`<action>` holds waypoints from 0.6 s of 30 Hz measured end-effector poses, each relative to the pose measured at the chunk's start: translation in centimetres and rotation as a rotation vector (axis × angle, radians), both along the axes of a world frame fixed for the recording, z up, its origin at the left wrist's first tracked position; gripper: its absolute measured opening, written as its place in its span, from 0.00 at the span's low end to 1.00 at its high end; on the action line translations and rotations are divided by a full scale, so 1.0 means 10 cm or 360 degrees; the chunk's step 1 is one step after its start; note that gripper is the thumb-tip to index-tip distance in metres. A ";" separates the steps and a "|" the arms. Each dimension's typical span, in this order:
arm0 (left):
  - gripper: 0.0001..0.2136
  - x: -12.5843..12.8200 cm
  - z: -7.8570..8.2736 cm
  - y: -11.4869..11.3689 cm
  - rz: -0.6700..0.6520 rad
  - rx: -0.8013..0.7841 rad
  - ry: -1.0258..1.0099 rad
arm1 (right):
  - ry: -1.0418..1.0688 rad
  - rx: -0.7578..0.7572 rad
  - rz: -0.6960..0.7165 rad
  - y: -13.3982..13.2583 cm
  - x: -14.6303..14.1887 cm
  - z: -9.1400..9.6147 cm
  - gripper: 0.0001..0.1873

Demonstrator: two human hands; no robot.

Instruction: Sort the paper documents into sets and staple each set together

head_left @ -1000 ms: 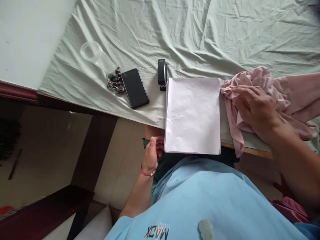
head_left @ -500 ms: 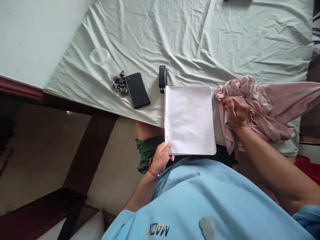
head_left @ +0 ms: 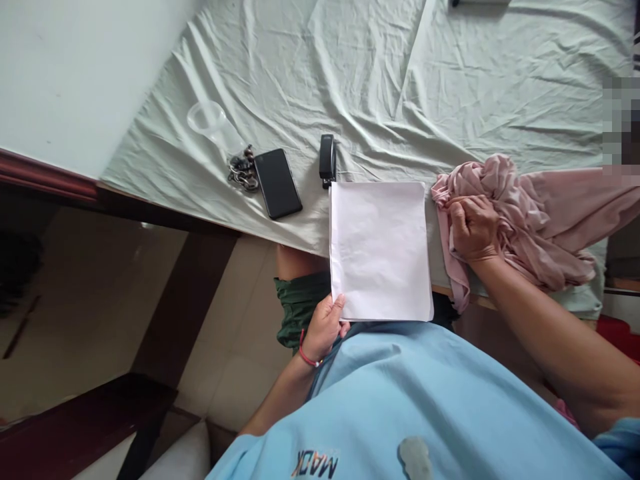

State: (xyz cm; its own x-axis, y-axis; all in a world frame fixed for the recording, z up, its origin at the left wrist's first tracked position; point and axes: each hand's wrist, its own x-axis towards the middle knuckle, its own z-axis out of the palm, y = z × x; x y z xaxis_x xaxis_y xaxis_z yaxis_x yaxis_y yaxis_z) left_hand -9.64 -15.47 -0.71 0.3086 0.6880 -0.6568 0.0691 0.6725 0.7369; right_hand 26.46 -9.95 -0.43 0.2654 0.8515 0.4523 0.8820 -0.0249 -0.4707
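Note:
A thin stack of white paper sheets [head_left: 380,250] spans from the table's front edge to my lap. Its lower left corner is pinched by my left hand [head_left: 325,325], thumb on top and fingers beneath. My right hand [head_left: 473,228] is closed in a fist on the bunched pink cloth [head_left: 520,213], right of the paper; the undersides of its fingers are hidden, so I cannot make out what is in them. Just beyond the paper's top left corner is a black stapler-like object [head_left: 327,159], touched by neither hand.
A black phone [head_left: 278,183], a bunch of metal keys or chain [head_left: 243,173] and a clear plastic cup [head_left: 207,120] lie left on the wrinkled pale green tablecloth [head_left: 370,73]. A dark object [head_left: 480,2] shows at the far edge. A white wall [head_left: 75,80] borders the left.
The paper's near edge has come slightly closer to my body, with my left hand still on it. The view has shifted a little. My right hand stays on the pink cloth.

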 end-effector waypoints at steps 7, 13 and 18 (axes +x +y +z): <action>0.31 -0.07 -0.08 0.01 -0.0105 -0.0058 0.0033 | 0.0026 0.0010 -0.0005 0.00 -0.02 0.02 0.19; 0.26 -0.17 -0.17 0.09 0.0099 0.0158 -0.0051 | 0.0039 0.0022 0.0023 0.00 0.00 0.01 0.19; 0.22 -0.05 -0.08 0.15 0.0224 0.0172 -0.0197 | -0.0011 0.0048 0.0024 0.00 0.03 -0.02 0.19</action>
State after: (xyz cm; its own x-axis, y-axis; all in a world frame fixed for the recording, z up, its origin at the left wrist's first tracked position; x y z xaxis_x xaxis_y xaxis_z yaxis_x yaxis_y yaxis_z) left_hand -10.12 -13.93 -1.47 0.2780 0.7945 -0.5398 -0.1154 0.5856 0.8024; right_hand 26.80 -9.93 -0.64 0.2496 0.8411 0.4798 0.8853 0.0025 -0.4650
